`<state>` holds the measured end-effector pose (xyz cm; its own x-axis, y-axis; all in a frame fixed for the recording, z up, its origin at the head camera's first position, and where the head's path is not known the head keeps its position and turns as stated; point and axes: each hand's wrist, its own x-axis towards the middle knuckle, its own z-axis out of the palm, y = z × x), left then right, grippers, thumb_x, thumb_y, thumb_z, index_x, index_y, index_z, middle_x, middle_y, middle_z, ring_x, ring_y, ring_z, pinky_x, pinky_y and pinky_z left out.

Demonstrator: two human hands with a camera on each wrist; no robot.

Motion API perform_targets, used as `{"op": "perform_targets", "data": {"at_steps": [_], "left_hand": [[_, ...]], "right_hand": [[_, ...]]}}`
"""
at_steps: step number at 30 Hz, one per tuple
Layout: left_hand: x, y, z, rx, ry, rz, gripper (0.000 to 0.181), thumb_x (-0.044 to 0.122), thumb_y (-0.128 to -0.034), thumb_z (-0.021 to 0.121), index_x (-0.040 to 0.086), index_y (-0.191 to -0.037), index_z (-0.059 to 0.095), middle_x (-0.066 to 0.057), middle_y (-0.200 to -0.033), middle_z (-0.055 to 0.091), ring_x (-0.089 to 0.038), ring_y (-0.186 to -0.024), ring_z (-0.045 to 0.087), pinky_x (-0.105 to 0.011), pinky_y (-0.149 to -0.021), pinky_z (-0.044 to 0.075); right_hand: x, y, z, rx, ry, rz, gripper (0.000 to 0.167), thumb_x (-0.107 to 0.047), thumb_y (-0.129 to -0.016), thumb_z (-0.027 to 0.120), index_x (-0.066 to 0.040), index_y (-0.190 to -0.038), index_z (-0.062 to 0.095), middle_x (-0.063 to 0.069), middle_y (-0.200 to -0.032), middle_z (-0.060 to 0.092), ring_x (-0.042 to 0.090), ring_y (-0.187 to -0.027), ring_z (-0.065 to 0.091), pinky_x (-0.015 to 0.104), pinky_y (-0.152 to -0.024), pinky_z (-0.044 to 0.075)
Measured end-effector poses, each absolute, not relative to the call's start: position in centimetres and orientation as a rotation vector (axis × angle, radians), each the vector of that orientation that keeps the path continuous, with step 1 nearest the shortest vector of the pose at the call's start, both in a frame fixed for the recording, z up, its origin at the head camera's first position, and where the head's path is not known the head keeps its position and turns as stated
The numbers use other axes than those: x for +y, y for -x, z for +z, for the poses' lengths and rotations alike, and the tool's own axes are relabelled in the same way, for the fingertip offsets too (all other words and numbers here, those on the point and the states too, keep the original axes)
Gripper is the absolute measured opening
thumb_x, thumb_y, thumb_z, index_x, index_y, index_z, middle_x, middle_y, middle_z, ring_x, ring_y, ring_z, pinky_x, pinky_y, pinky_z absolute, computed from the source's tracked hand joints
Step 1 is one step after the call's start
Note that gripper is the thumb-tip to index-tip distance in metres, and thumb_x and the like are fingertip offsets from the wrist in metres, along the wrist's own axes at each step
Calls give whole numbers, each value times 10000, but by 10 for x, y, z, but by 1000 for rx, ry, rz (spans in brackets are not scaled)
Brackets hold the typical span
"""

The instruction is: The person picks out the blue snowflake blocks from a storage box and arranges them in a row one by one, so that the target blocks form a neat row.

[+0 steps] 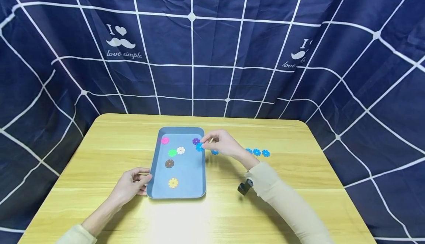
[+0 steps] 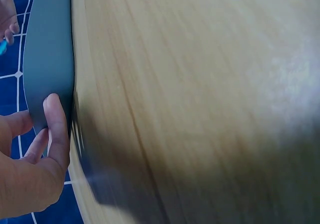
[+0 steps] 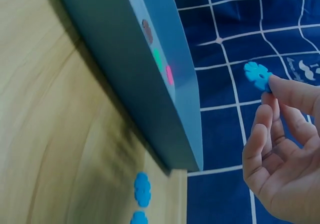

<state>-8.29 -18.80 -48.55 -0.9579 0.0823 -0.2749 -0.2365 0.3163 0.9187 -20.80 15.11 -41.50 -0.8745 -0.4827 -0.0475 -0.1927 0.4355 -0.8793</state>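
A blue snowflake disc [image 3: 257,75] is pinched between the thumb and fingers of my right hand [image 1: 221,142], above the right rim of a grey-blue tray [image 1: 189,170]. My left hand [image 1: 131,185] holds the tray's left wall, thumb at the rim and fingertips against the outer side, as the left wrist view shows. Inside the tray lie pink [image 1: 165,140], purple [image 1: 196,141], green [image 1: 172,153], white [image 1: 180,150], brown [image 1: 169,164] and yellow [image 1: 173,183] discs, spread apart or nearly touching.
Several more blue discs [image 1: 256,152] lie in a row on the wooden table [image 1: 252,218], right of the tray; my right hand and forearm hide part of that row. A dark blue curtain [image 1: 212,41] with white lines hangs behind and beside the table.
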Motion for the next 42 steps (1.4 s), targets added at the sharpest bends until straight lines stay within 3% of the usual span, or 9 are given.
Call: {"op": "perform_targets", "data": {"at_steps": [21,30,42], "left_hand": [[-187,83,-486,2313,137,1698,453,129,-1058,637,-114,-1427,540,-105,-941,684,-143,-722,644,-275,-661,675],[-186,82,-485,2308,135,1705,449,126,-1057,636,-118,-1422,541,-105,-938,694,-148,-724,651,-279,-663,677],[-186,82,-483,2316,154,1679,463,154,-1062,635,-103,-1434,538,-91,-916,678,-152,-718,655,-272,-639,663]], "right_hand": [[234,198,-429,2432,400,-1573,257,-85,-947,763,86,-1135,727,-65,-859,678,30,-623,574,168,-557,498],[277,199,-443,2508,260,-1588,284,-113,-951,771,74,-1158,721,-112,-822,690,108,-647,625,219,-568,551],[333,190,-459,2529,78,-1670,384,-121,-972,761,149,-1226,661,-105,-800,748,100,-707,676,239,-619,614]]}}
